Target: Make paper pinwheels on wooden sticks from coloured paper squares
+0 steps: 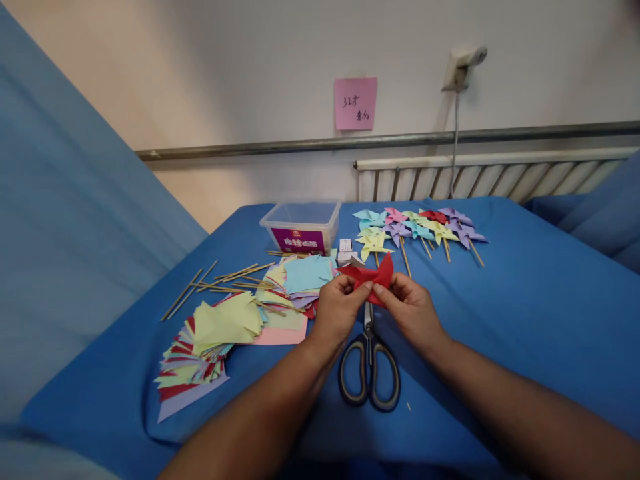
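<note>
My left hand [339,308] and my right hand [411,308] pinch a folded red paper piece [371,274] between them, a little above the blue cloth. Both hands are closed on it with fingertips meeting at its lower middle. Directly below the hands a pair of scissors [369,370] with grey and yellow handles lies on the cloth, blades pointing away from me and partly hidden by my fingers.
Stacks of coloured paper squares [305,277] and cut pieces [210,347] lie left. Wooden sticks [220,280] are scattered beyond them. A clear plastic box [301,227] stands at the back. Finished paper pinwheels [420,230] lie at the back right. The blue-covered table [525,313] ends near a radiator.
</note>
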`<state>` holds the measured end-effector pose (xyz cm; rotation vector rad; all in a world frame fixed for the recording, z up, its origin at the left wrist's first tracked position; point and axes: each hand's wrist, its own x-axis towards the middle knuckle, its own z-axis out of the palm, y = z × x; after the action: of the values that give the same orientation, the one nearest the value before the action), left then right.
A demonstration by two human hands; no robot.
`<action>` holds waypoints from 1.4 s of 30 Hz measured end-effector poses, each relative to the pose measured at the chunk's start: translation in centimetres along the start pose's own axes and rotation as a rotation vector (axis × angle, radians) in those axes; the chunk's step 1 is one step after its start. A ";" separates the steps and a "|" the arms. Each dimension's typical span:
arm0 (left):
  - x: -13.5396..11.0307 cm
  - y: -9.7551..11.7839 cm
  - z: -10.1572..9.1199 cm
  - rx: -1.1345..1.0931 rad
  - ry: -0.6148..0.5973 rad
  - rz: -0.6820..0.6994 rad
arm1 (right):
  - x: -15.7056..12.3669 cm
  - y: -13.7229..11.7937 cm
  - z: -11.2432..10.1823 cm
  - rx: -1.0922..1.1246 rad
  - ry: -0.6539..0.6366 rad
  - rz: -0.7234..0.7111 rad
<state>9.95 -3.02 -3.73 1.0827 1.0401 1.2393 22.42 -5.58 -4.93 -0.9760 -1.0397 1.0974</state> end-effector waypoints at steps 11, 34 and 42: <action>0.4 -1.0 -0.2 0.118 -0.007 -0.002 | 0.8 0.4 -0.2 0.099 0.042 0.160; -1.7 1.3 0.2 1.246 -0.106 0.979 | 0.0 -0.3 -0.3 0.399 0.105 0.344; -0.7 1.1 -0.6 1.093 -0.016 0.767 | 0.2 -0.9 -0.7 0.306 0.052 0.250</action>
<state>9.12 -3.61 -2.72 2.4969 1.3796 1.1944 23.30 -5.63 -4.22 -0.8952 -0.6924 1.3834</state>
